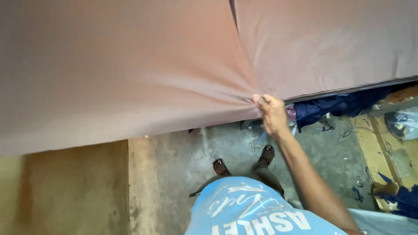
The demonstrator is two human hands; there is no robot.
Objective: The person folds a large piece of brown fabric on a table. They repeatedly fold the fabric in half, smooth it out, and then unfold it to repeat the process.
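Fabric fills most of our view: one broad sheet of matte, reddish-brown cloth (122,69), smooth on the left and drawn into fine radiating creases toward its lower edge at centre. A dark seam or gap runs down from the top edge, so we cannot tell whether it is a single piece or two laid side by side. Below it on the left we see a flat wooden board (74,191), tan and worn, its straight edge meeting a rough grey concrete floor (174,165) streaked with pale marks.

Two sandalled feet (244,161) stand on that concrete, above a light blue printed shirt (248,213). We see one hand only, our right hand (272,111), with the arm stretched up from the lower right; its fingers are pinched tight on the cloth's lower edge, right where the creases gather. Our left hand is out of sight.

Further right, a heap of dark navy fabric (335,106) lies under the stretched cloth's edge, with loose threads and small blue scraps scattered over the floor. Yellowish wooden planks (374,148) close the right side, beside a crumpled clear plastic bag (402,124).
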